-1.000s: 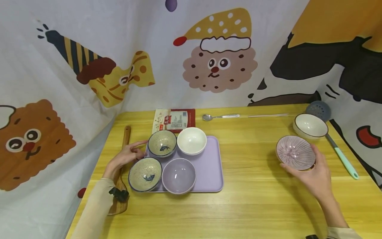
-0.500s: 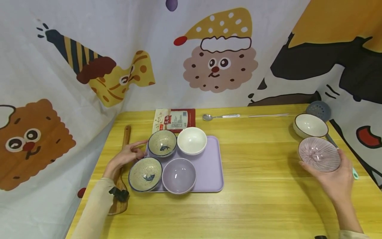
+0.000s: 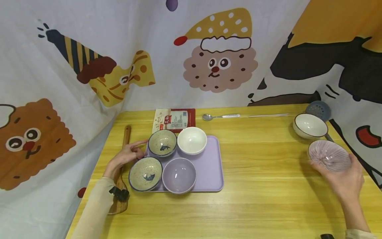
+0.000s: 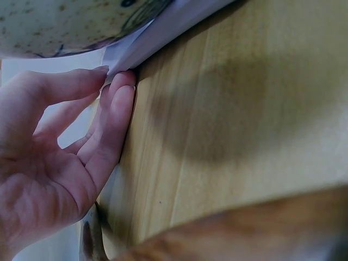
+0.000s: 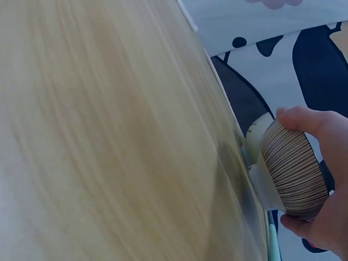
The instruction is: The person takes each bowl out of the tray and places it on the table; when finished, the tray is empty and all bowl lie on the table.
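Note:
My right hand [image 3: 347, 181] grips a small bowl [image 3: 328, 154] with fine purple lines inside, thumb and fingers on opposite sides. The right wrist view shows this bowl's dark-striped outside [image 5: 293, 171], held above the table. On the left, my left hand [image 3: 127, 156] pinches the edge of a lavender tray [image 3: 214, 162], as the left wrist view shows at the tray's rim [image 4: 157, 35]. The tray bears two speckled bowls with blue fish, the rear one [image 3: 162, 142] and the front one [image 3: 145, 174], plus a white bowl [image 3: 192, 141] and a purple bowl [image 3: 179, 176].
A cream bowl with a dark rim [image 3: 310, 126] stands behind the held bowl, beside a grey slotted skimmer [image 3: 318, 110]. A wooden spatula [image 3: 126, 135] lies under my left forearm. A packet [image 3: 174, 119] and a spoon [image 3: 221, 117] lie along the back.
My right hand has carried the striped bowl rightward and slightly toward me, now in front of the cream bowl. The left hand and the tray have stayed where they were.

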Tool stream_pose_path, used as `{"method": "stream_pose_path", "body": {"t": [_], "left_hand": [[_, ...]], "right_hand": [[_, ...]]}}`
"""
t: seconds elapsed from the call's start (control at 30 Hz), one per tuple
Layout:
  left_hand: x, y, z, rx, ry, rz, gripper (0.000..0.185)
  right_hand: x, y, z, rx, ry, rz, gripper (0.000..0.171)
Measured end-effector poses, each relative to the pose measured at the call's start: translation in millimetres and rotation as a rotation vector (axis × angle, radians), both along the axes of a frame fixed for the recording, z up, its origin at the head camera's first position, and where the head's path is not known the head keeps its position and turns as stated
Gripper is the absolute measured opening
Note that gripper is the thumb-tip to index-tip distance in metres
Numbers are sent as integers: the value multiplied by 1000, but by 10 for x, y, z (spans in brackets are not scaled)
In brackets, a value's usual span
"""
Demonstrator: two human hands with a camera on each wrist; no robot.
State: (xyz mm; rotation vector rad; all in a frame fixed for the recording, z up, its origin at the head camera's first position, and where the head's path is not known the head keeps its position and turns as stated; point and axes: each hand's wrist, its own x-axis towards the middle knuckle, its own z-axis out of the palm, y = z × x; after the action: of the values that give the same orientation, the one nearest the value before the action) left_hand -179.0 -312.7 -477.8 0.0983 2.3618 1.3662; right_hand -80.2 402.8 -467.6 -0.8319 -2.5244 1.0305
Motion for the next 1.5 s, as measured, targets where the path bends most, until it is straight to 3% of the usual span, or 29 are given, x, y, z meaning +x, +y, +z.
{"method": "stream_pose_path", "body": {"t": [0.23, 0.53, 0.73, 0.97, 1.2, 1.33, 1.5], "left_hand": [[-5, 3, -7, -9, -21, 13, 71], [-14, 3, -7, -25, -16, 18, 70], [14, 11, 18, -9, -4, 6, 71], [8, 21, 5, -32, 11, 2, 70], [7, -4, -21, -25, 24, -14, 70], [3, 5, -18, -25, 25, -13, 69], [6, 32, -4, -21, 11, 1, 71]], "right_hand": [[-65, 87, -2, -18, -80, -23, 117], [-113, 166, -33, -19, -111, -49, 118], [-142, 230, 20, 22, -151, 18, 123], [-149, 198, 176, 89, -181, 81, 128], [-223, -7, 393, 151, -37, 121, 116], [-301, -146, 559, 101, 2, 183, 112], [-401, -378, 767, 52, -34, 247, 112]]}}
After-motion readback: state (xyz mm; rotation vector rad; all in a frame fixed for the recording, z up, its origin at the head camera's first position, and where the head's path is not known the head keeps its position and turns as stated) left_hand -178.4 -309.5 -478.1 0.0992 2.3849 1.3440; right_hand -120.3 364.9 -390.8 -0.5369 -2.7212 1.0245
